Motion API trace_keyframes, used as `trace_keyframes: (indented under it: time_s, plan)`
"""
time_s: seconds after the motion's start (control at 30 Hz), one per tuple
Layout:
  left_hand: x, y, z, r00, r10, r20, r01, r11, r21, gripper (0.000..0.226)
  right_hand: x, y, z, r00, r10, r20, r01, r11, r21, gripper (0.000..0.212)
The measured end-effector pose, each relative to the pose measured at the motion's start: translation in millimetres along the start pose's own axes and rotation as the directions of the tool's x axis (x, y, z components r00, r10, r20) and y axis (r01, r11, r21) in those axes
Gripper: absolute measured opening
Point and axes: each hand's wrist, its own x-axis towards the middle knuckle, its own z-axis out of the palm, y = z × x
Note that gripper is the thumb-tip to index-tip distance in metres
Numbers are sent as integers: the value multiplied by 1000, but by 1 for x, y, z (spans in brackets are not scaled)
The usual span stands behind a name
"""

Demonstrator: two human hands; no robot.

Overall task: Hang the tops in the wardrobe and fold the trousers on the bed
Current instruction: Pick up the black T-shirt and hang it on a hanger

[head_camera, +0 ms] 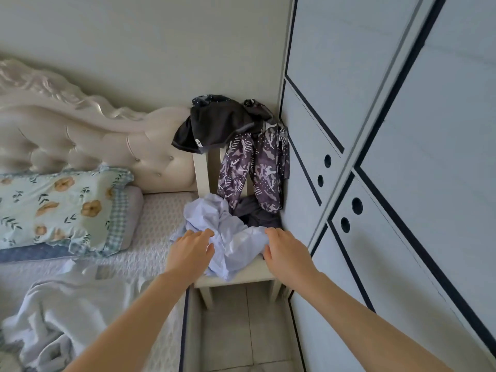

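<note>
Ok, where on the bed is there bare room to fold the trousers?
The bare mattress strip between the floral pillow and the chair, down to the crumpled blanket. The chair is crowded: light blue garment on the seat, patterned trousers and dark top over its back.

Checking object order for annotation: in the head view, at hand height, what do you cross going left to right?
floral pillow → left hand → pale blue garment → right hand → wardrobe door
</note>
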Motion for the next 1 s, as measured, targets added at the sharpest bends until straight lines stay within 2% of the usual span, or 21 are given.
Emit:
trace_keyframes:
  time_s: [0.2, 0.33, 0.5, 0.63, 0.77, 1.0]
  plan:
    - [107, -16, -1, 998, -60, 30, 58, 995, 78, 25, 120, 25, -10, 985, -151, 78, 160, 979, -127, 19]
    - [177, -33, -10, 997, -70, 13, 69, 993, 101, 27, 198, 32, -16, 980, -194, 51, 199, 970, -138, 21]
    - [262, -59, -16, 998, 26, 54, -39, 965, 260, 30, 287, 36, -16, 975, -223, 2, 220, 961, -169, 25]
    - [320, -85, -18, 999, -48, 24, 44, 988, 150, 42, 357, 41, -10, 970, -243, -23, 232, 947, -224, 26]
    - [373, -112, -17, 994, -68, 87, 59, 993, 100, 61, 423, 46, -3, 978, -209, -9, 199, 945, -260, 34]
    - [454, -131, 1, 996, -47, 76, 36, 989, 146, 78, 508, 56, 11, 979, -203, 11, 196, 930, -310, 47]
